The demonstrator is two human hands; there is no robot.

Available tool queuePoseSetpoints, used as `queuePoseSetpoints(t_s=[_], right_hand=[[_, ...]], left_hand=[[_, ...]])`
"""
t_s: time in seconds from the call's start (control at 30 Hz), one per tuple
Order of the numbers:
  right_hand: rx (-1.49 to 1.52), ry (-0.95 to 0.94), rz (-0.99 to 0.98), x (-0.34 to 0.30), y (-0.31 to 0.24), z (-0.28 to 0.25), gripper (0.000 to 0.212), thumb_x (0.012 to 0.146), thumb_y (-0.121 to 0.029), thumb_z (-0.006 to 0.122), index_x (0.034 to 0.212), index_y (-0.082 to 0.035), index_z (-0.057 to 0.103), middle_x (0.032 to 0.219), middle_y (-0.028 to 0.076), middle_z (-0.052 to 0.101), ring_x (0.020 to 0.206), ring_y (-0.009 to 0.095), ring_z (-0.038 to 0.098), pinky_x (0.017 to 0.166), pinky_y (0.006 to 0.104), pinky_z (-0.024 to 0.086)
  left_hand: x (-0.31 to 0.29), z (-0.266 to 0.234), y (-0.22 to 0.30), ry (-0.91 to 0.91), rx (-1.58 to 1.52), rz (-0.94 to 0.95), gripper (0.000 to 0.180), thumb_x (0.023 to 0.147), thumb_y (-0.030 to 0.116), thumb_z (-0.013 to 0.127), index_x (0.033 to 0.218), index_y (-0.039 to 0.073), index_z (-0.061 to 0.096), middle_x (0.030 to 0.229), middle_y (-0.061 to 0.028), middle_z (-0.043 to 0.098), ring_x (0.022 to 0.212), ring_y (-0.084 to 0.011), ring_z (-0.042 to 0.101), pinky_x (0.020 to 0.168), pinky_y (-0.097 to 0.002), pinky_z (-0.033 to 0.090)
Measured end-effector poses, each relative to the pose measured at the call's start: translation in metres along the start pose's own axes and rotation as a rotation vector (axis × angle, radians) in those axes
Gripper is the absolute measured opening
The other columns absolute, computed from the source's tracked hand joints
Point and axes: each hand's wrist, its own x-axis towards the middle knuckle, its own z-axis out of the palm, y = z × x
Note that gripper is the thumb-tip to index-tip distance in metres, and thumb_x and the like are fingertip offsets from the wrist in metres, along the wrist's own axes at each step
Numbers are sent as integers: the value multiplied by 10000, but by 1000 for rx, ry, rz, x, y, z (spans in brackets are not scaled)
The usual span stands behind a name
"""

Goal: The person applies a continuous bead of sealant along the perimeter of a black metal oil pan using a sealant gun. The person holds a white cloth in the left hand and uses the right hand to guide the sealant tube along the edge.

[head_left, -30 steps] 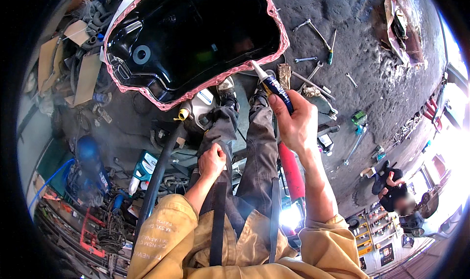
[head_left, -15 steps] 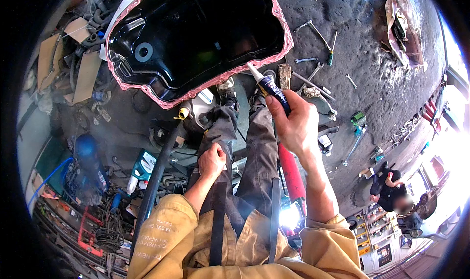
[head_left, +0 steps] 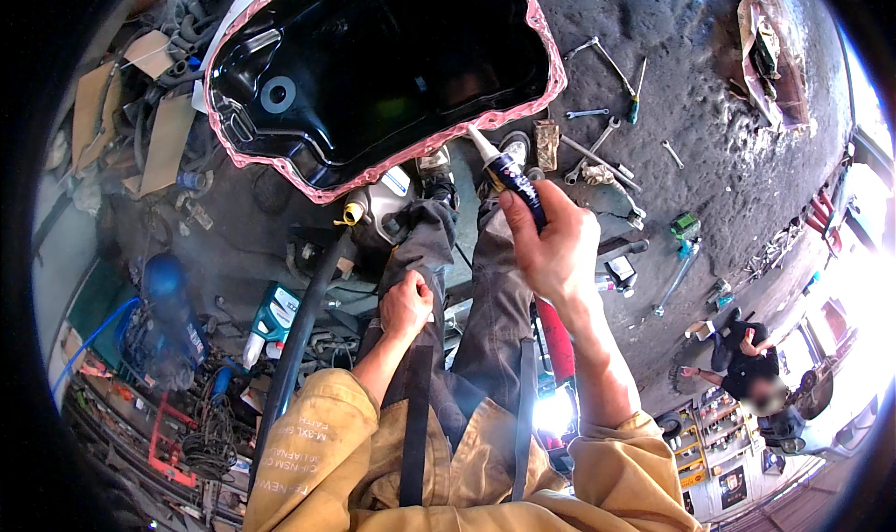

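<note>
A large black oil pan (head_left: 373,84) lies open side up at the top of the view. Pink sealant (head_left: 397,163) coats its rim unevenly all along the visible edge. My right hand (head_left: 562,247) is closed round a dark blue sealant tube (head_left: 519,185), thumb along its side. The tube's white nozzle (head_left: 482,144) points up and left, its tip at the pan's near rim. My left hand (head_left: 407,305) rests curled at my left thigh, well below the pan; whether it holds anything small is hidden by the fingers.
Wrenches (head_left: 607,145) and a screwdriver (head_left: 637,103) lie on the dark floor to the right. A grey jug with a yellow cap (head_left: 353,213) stands below the pan. Cardboard (head_left: 168,145) and hoses clutter the left. Another person (head_left: 749,364) sits far right.
My right hand and the tube have shifted slightly left, the nozzle tip staying along the near rim. The pan appears slightly farther right and lower. My left hand has hardly moved.
</note>
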Motion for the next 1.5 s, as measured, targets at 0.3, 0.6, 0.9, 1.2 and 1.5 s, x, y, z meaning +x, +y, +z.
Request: queuePoseSetpoints(t_s=[0.3,0.6,0.9,1.2,1.5], right_hand=[[69,-35,57,0,1,6,357,912,-319,705,739,-42,561,547,172,557,502,352,603,488,422,448],[68,-57,-12,-2,2,13,341,914,-316,699,757,-43,571,587,193,585,570,396,632,515,452,469],[86,-66,-3,-5,-1,16,339,910,-316,705,762,-40,576,585,196,578,553,390,619,515,443,462],[118,-55,36,-3,1,16,362,920,-327,702,754,-28,583,552,181,550,480,342,576,485,407,441],[126,-99,-13,-9,1,22,342,920,-312,698,758,-34,583,553,179,559,502,356,603,484,418,442]], left_hand=[[2,6,-7,9,-25,22,96,860,202,636,900,119,610,794,-193,702,778,-435,681,687,-547,516],[1,4,-7,-7,-5,2,101,870,201,638,922,120,606,821,-189,709,796,-436,682,701,-545,518],[-1,2,-6,7,-7,8,106,855,207,651,907,127,605,795,-172,707,779,-425,683,688,-541,516],[0,-1,-5,-2,16,3,117,858,216,646,916,118,618,818,-184,713,788,-423,688,692,-532,526],[0,0,-8,24,0,30,107,852,212,650,903,127,607,801,-177,707,768,-423,684,672,-539,521]])
